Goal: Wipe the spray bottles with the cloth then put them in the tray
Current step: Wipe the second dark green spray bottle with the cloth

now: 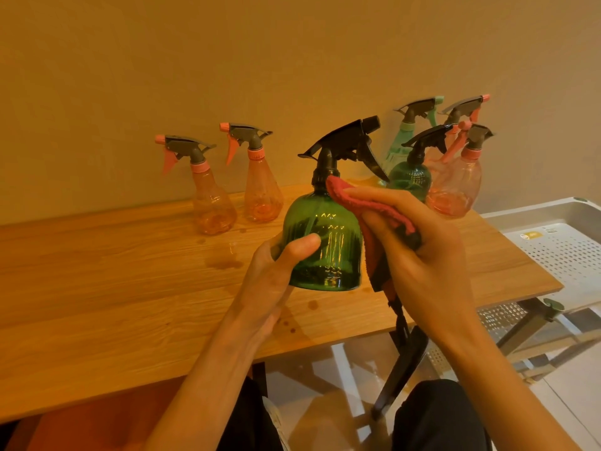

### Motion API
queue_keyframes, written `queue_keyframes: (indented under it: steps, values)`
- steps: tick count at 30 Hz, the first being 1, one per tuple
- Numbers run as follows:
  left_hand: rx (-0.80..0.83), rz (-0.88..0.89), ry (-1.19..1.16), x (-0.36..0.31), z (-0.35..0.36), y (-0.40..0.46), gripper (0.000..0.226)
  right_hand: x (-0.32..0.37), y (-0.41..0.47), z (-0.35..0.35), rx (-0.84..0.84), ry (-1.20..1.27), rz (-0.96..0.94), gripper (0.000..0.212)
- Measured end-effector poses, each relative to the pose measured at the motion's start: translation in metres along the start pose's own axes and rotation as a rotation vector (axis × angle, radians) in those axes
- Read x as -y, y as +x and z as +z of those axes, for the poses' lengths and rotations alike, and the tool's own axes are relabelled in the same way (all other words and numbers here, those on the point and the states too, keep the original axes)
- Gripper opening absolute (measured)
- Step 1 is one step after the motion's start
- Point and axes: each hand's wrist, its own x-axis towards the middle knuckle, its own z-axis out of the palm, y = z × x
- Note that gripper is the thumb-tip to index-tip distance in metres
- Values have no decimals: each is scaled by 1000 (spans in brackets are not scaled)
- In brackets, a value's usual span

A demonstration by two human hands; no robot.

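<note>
From the head camera, your left hand [279, 268] grips the green bottle [325, 242] above the table [113, 271]; your right hand [419, 252] presses the cloth [364, 203] against its shoulder. Six other bottles stand on the table, unwiped as far as I can tell. The tray [559, 245], what shows of it, holds none.

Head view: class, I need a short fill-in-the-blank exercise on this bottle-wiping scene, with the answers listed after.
1. The left hand holds a ____ spray bottle.
2. The right hand presses a ____ cloth against it.
3. The white tray holds ____ bottles.
4. Its trigger head is ____.

Answers: green; red; no; black
</note>
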Motion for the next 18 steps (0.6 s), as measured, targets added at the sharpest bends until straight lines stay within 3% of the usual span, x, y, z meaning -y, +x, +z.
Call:
queue_keyframes:
  steps: [11,15,18]
  values:
    - [-11,17,-19,-7,2,2,59,-8,-35,9,-62,-44,-68,31]
    - [-5,21,-56,-8,4,2,36,-13,-54,12,-53,-61,-85,30]
    - [-25,43,-36,-9,5,2,43,-13,-66,10,-25,-51,-66,35]
